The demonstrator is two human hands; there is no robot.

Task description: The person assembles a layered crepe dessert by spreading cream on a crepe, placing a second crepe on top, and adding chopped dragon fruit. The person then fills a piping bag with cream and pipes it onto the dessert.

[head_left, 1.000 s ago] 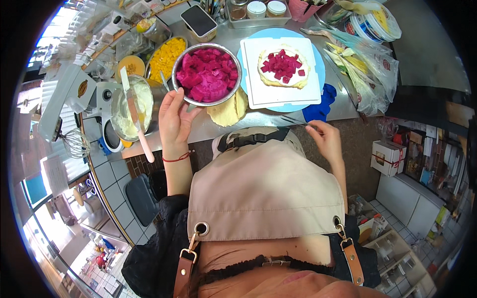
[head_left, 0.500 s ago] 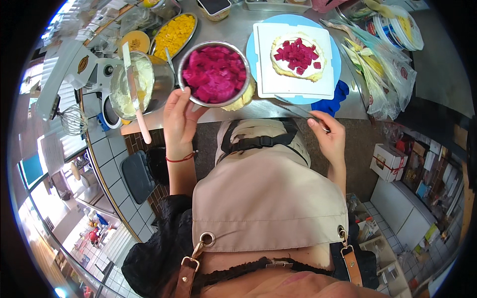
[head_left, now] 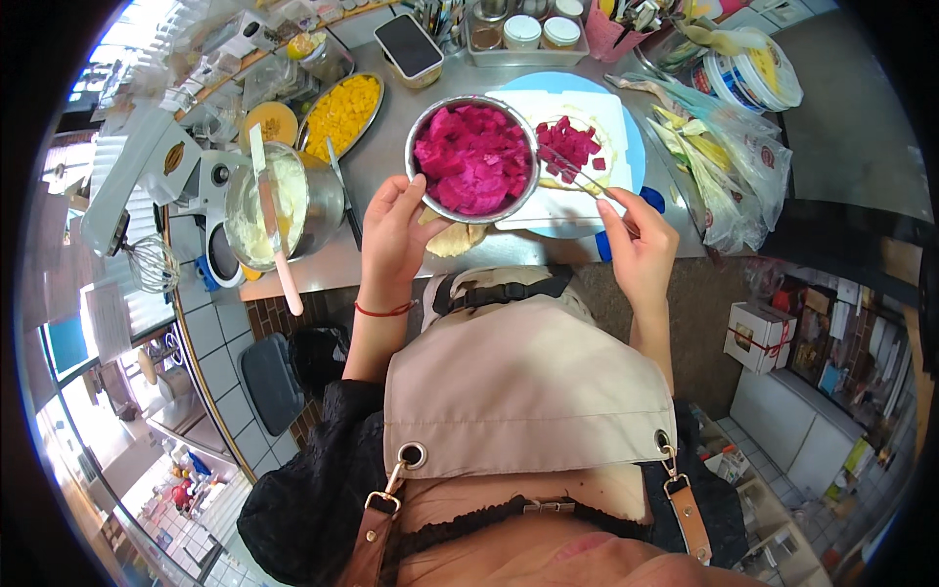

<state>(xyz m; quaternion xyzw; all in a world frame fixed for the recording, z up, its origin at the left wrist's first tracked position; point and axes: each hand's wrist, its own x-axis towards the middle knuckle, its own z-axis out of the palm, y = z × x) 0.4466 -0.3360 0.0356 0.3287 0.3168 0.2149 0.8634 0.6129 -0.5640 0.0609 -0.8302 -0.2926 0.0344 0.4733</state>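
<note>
Currently, left hand is gripping a steel bowl of magenta fruit chunks by its near-left rim. Right hand is pinching a slim metal utensil, fork or tongs unclear, pointing across magenta cubes. Those are sitting on a cream-topped cake layer, right of the bowl. White board is supporting it, resting on a blue disc.

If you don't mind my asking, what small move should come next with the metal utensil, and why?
I would probably nudge a few magenta cubes rightward with the metal utensil: the right hand holds its tips at the pile, in this view, and bare cream shows to the right of it.
</note>
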